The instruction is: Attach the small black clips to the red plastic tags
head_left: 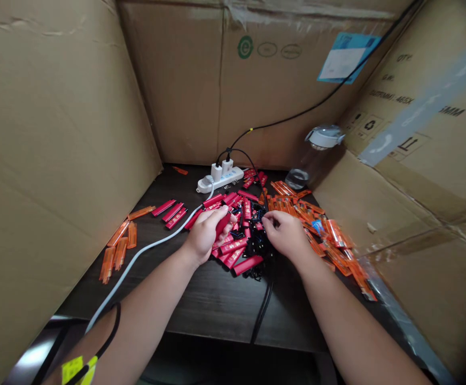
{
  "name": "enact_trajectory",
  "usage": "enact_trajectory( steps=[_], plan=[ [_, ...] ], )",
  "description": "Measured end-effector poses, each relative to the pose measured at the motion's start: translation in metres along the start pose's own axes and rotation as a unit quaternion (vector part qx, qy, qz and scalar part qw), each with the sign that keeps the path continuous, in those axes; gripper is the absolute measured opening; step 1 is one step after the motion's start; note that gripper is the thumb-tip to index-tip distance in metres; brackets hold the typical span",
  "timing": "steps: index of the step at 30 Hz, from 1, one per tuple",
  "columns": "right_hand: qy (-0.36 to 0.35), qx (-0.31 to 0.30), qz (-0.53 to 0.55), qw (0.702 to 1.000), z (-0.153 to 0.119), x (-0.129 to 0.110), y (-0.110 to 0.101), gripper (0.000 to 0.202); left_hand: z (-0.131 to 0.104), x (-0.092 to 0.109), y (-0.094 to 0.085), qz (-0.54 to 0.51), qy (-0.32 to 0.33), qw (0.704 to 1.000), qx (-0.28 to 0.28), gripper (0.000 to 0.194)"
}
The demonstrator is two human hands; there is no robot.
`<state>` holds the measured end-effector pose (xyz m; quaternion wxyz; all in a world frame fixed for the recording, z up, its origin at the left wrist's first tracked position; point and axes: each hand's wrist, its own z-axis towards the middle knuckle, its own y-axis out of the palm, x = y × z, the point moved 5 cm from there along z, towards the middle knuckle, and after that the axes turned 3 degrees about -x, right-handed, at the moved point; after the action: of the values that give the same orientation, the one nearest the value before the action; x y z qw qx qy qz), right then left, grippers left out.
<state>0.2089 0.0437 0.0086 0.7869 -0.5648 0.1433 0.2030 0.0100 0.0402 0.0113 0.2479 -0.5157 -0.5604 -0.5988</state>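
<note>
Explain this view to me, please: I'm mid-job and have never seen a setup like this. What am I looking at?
There is no machine here, just one person's bare hands. The single picture comes from a camera on their head, looking forward and down, so both forearms reach away from you.

The left hand holds a red case. The right hand is at the pile's right side, fingers bent close together; whether it grips anything is hard to tell.

On the dark table lie more red cases mixed with small black parts, and orange pieces on both sides. Behind the pile are a white power strip and a clear bottle. Cardboard walls surround it.
</note>
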Motion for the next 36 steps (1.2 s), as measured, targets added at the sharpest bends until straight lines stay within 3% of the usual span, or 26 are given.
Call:
enact_trajectory(
  steps=[3, 7, 19, 25, 36],
  plan=[
    [0.049, 0.014, -0.02, 0.999, 0.005, 0.014, -0.009, 0.02, 0.001, 0.002, -0.001, -0.003, 0.006, 1.0, 0.007, 0.037],
    [0.084, -0.014, -0.048, 0.995, 0.009, 0.026, -0.012, 0.02, 0.001, 0.003, -0.003, -0.002, 0.009, 1.0, 0.018, 0.036],
    [0.082, -0.09, -0.06, 0.991, 0.012, 0.035, -0.018, 0.017, 0.001, 0.004, -0.002, -0.008, 0.014, 1.0, 0.022, 0.033],
    [0.046, -0.199, -0.047, 0.978, 0.007, 0.033, -0.012, 0.016, 0.001, 0.004, -0.002, 0.001, 0.011, 1.0, 0.022, 0.035],
    [0.029, -0.213, -0.019, 0.977, 0.006, 0.036, -0.008, 0.017, 0.002, 0.003, -0.003, -0.005, 0.016, 1.0, 0.014, 0.034]
  ],
)
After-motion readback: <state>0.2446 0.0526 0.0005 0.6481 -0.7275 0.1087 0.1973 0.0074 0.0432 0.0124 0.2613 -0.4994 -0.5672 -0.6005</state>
